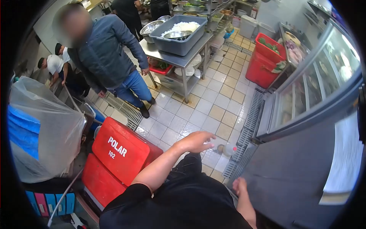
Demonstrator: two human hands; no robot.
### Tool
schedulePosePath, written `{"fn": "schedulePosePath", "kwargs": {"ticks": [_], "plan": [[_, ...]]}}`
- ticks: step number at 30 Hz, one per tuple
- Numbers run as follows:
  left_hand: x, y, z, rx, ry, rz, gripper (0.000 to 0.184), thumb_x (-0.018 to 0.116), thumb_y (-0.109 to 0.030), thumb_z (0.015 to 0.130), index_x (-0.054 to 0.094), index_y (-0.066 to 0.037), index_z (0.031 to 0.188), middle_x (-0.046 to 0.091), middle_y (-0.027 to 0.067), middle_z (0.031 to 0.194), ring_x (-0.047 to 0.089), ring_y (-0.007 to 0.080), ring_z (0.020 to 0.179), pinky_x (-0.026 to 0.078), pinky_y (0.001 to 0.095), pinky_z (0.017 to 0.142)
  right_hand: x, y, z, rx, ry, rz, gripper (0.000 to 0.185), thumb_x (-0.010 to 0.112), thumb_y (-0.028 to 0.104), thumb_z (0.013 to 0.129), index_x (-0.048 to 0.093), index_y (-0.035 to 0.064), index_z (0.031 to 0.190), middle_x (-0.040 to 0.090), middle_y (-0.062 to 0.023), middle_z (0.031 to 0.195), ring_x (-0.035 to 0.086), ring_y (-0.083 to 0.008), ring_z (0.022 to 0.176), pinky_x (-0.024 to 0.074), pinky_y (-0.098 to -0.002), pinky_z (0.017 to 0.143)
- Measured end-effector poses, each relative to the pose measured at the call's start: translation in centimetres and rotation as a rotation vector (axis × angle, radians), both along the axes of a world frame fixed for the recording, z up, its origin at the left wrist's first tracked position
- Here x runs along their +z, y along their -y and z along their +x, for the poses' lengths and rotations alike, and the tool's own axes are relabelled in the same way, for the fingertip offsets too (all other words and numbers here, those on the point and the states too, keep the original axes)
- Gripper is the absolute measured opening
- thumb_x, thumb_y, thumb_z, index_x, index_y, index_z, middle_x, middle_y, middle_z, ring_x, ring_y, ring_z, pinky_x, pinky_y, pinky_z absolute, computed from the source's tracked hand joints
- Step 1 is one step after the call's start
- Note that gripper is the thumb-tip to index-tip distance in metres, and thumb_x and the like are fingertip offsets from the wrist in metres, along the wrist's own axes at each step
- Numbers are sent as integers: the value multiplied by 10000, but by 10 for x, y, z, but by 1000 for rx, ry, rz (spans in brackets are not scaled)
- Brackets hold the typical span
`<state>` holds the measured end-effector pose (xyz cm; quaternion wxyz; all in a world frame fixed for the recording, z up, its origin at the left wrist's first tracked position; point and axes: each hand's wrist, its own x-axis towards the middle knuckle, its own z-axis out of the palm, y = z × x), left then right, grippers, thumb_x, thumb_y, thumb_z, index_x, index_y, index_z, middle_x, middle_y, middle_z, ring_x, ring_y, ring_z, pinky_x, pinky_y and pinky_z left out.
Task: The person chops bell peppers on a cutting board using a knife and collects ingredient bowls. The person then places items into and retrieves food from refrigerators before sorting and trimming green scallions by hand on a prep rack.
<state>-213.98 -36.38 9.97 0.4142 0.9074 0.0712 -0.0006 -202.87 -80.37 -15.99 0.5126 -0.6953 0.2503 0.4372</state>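
My left hand (196, 141) is held out in front of my body over the tiled floor. Its fingers are apart and nothing is in them. Just past its fingertips, lower down on the floor, stand a clear plastic bottle (229, 150) with a red cap and a small brownish round thing (220, 148). My right hand (240, 186) hangs low beside the steel cabinet front (278, 171). Its fingers look curled in, with no object visible in them; I cannot tell whether it touches the steel.
A red box (122, 150) marked POLAR stands at my left. Ahead, a person (110, 49) stands by a steel table (183, 59) bearing a grey tub (179, 44). A glass-fronted fridge (316, 80) and floor drain grates (248, 122) run along the right. Red bins (263, 66) stand farther back.
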Motion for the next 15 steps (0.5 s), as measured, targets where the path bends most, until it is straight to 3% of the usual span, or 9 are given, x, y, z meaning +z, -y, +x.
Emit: {"fn": "schedulePosePath", "kwargs": {"ticks": [1, 5, 8, 10, 12, 15], "plan": [[-2, -9, 10, -13, -39, -69, 435, 674, -326, 933, 619, -39, 1256, 697, 169, 1032, 671, 311, 986, 522, 413, 874, 13, -29, 42, 81, 118, -19, 283, 483, 338, 1011, 534, 127, 1194, 625, -47, 901, 621, -171, 758, 508, -352, 605], [-14, -57, 65, -36, -109, -207, 421, 694, -298, 930, 624, -41, 1257, 696, 144, 1000, 673, 257, 946, 528, 373, 852, 53, -108, 158, 87, 350, 12, 213, 507, 268, 1014, 549, 145, 1183, 630, -46, 947, 620, -165, 764, 520, -341, 639], [-25, -108, 120, -25, -56, -273, 400, 694, -275, 942, 624, -41, 1260, 689, 120, 1000, 660, 222, 922, 526, 358, 848, 61, -155, 202, -109, 428, -15, 152, 571, 195, 986, 552, 133, 1123, 630, -36, 922, 625, -152, 696, 501, -289, 531], [-24, -137, 164, -25, -15, -337, 387, 692, -259, 949, 624, -39, 1261, 683, 107, 1006, 650, 200, 912, 524, 348, 848, 42, -162, 201, -198, 305, 17, 106, 579, 191, 982, 570, 130, 1068, 628, -35, 845, 619, -155, 641, 491, -302, 490], [-14, -170, 211, 71, -5, -407, 381, 690, -234, 956, 620, -28, 1269, 671, 82, 1032, 630, 161, 916, 518, 320, 853, 25, -163, 187, -108, 188, -72, 77, 569, 204, 981, 588, 129, 987, 608, -40, 744, 602, -175, 576, 474, -333, 438], [-7, -206, 272, 95, 1, -504, 379, 687, -235, 960, 622, -39, 1278, 669, 70, 1052, 624, 140, 926, 513, 299, 856, -14, -136, 162, -50, 20, -137, 177, 533, 254, 997, 623, 124, 918, 598, -67, 689, 595, -208, 536, 462, -375, 422]]}}
